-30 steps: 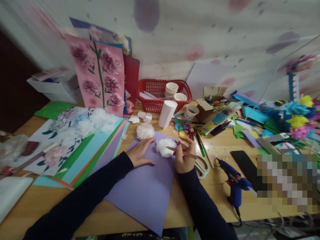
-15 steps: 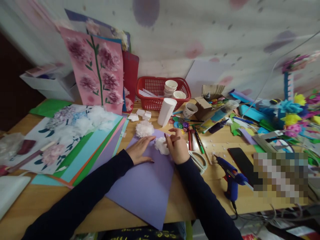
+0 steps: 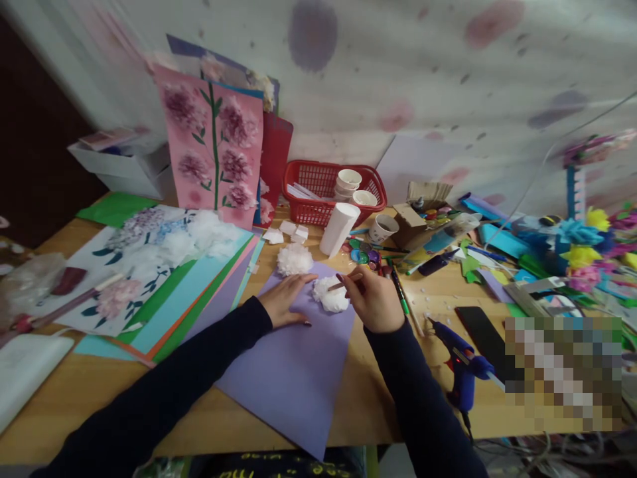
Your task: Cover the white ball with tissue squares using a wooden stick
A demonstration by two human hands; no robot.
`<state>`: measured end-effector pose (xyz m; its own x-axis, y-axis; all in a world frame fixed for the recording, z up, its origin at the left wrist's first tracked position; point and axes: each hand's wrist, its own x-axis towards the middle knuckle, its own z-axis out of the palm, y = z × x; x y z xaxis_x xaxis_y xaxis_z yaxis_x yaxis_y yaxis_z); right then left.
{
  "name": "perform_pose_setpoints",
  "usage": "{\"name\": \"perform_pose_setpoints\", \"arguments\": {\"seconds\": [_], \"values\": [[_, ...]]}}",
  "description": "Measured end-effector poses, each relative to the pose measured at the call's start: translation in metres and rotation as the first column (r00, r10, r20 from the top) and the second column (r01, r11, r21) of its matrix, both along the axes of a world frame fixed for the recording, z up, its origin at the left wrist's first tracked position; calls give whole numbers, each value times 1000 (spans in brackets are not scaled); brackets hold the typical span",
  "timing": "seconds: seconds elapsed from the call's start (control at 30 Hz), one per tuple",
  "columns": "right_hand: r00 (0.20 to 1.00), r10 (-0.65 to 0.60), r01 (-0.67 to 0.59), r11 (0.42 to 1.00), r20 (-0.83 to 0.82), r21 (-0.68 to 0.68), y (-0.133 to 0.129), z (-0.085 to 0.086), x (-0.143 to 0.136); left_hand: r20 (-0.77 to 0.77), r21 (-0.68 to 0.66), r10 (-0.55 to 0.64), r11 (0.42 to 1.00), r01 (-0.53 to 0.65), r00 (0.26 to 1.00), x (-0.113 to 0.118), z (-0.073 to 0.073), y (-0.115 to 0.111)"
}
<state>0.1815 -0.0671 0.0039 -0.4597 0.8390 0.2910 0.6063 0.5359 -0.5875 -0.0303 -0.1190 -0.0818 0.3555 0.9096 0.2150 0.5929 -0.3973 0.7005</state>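
Note:
My left hand [image 3: 286, 301] lies flat with fingers spread on the upper left of the purple sheet [image 3: 293, 372], just left of a white fluffy flower [image 3: 330, 295]. Over that flower's right side, my right hand [image 3: 377, 297] is closed, pinching a small thin stick [image 3: 336, 287] whose tip is at the petals. A second white flower [image 3: 294, 259] sits at the sheet's top edge, behind my left hand. The white paper roll [image 3: 339, 229] stands behind the flowers.
A blue glue gun [image 3: 462, 368] and a black phone [image 3: 482, 332] lie to the right. Behind are a red basket [image 3: 311, 211] and a paper cup [image 3: 383, 228]. Fanned coloured sheets [image 3: 164, 312] cover the left, and green and brown markers lie beside my right hand.
The view has shifted a little. My right hand has moved right from the flower and turned; a thin stick now shows between its fingers. My left hand stays flat.

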Motion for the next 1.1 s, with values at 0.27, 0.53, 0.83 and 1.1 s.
{"name": "perform_pose_setpoints", "arguments": {"seconds": [0.27, 0.53, 0.83, 1.1], "values": [[998, 39, -38, 999, 56, -12, -1, 8, 0, -82, 55, 48, 998, -43, 996, 13, 20, 4], [998, 23, -21, 999, 54, -29, -10, 15, 6, -106, 89, 56, 995, -46, 993, 24, 21, 7], [998, -31, 32, 999, 58, -31, -11, 19, 4, -159, 107, 79, 992, -63, 984, 27, 22, 6], [996, -72, 72, 997, 57, 11, -13, 26, 7, -131, 104, 83, 992, -70, 988, 26, 24, 7]]}}
